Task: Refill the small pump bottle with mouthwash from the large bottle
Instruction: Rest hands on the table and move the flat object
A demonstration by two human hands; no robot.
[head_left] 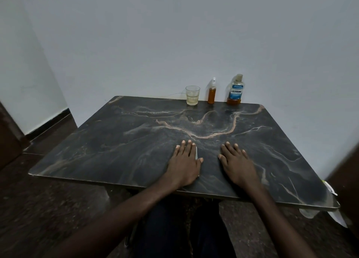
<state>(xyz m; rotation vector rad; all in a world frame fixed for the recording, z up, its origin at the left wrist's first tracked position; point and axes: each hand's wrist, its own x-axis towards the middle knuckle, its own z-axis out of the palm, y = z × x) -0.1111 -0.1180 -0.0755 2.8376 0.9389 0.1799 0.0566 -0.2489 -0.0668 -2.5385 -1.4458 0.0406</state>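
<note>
Head view: the left hand and right hand are being laid flat on the dark marbled table near its 6 o'clock edge. The fingers are straight and released, and nothing is being grasped. A pale sliver is being covered by the left hand; what it is cannot be told. Along the far edge, against the wall, a glass is being observed at 12 o'clock. The small pump bottle and large bottle are standing upright toward 1 o'clock, none touching. Bare tabletop is lying between hands and bottles.
</note>
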